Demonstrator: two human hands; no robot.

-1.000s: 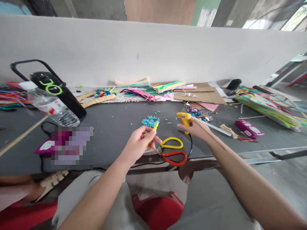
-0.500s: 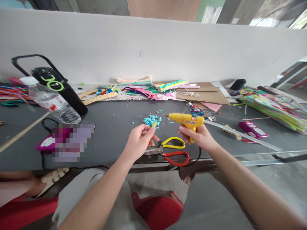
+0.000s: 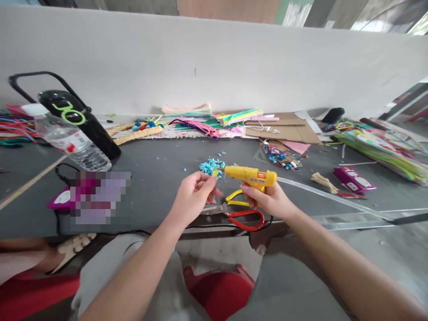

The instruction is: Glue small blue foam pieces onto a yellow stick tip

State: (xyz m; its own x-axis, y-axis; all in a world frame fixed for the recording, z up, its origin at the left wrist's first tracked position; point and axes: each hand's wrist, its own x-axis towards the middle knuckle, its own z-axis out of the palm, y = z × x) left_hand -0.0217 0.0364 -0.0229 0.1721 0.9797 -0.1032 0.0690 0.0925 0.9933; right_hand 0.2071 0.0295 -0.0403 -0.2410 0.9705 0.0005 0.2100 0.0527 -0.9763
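Between the thumb and fingertips of my left hand [image 3: 195, 192] is a small yellow piece [image 3: 216, 173], its kind too small to make out. My right hand [image 3: 267, 196] grips a yellow glue gun [image 3: 249, 173] by its handle. The gun's nozzle points left and is at or very near the yellow piece; I cannot tell if they touch. A long clear glue stick [image 3: 331, 196] extends from the gun's back. Just beyond my left fingertips lies a pile of short light-blue pieces [image 3: 210, 165]. Scissors with yellow and red handles [image 3: 245, 219] lie beneath my hands, blades partly hidden by my left hand.
A water bottle [image 3: 72, 140] and a black flask [image 3: 96, 129] stand at left, near a blurred-out patch. Bundles of coloured pipe cleaners [image 3: 240, 117] and cardboard [image 3: 284, 129] line the white partition. Mixed small pieces [image 3: 281, 157] and a purple packet [image 3: 355, 179] lie at right.
My right hand has brought the glue gun left and slightly down, its nozzle now at the yellow piece. My left hand has stayed nearly still.
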